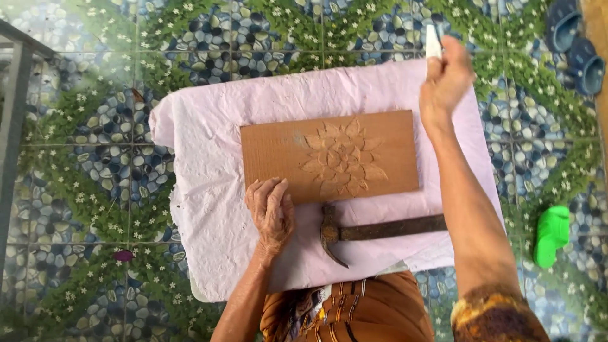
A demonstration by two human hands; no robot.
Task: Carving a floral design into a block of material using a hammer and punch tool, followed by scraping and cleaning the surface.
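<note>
A brown wooden board (272,149) with a carved flower (343,157) lies flat on a pale pink cloth (202,190). My left hand (271,212) rests palm down on the cloth, its fingertips on the board's near left edge. My right hand (446,79) is raised past the board's far right corner, fingers closed around a small white object (432,41) that sticks up from the fist. A rusty claw hammer (373,231) lies on the cloth just in front of the board, between my two arms, untouched.
The cloth covers a low surface over a floor of pebble-and-flower patterned tiles (82,190). Blue sandals (573,44) sit at the top right, a green plastic object (551,234) lies to the right, and a grey metal frame (12,120) stands at the left.
</note>
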